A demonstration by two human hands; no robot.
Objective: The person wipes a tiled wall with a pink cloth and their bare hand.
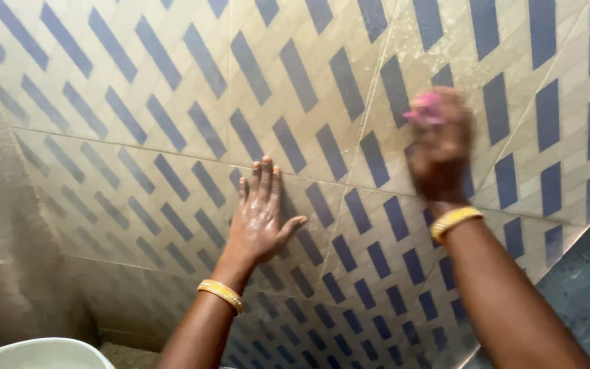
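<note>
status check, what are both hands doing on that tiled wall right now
Left hand flat on tiled wall, fingers spread, soapy. Right hand blurred, gripping pink scrubber against wall. White basin rim below; nothing blocking.

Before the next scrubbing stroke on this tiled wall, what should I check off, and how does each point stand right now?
1. Left hand braced on the tiled wall: ok, palm flat, fingers spread, wet and soapy.
2. Right hand has a grip on the pink scrubber: ok, though motion blur hides the fingers.
3. Scrubber touching the tiles: cannot tell, blurred.
4. Suds on the wall: ok, white specks show at upper right, around the scrubber.
5. White basin within reach: cannot tell, only its rim shows at lower left.
6. Yellow bangles clear of the wall: ok, both sit at the wrists.
</note>
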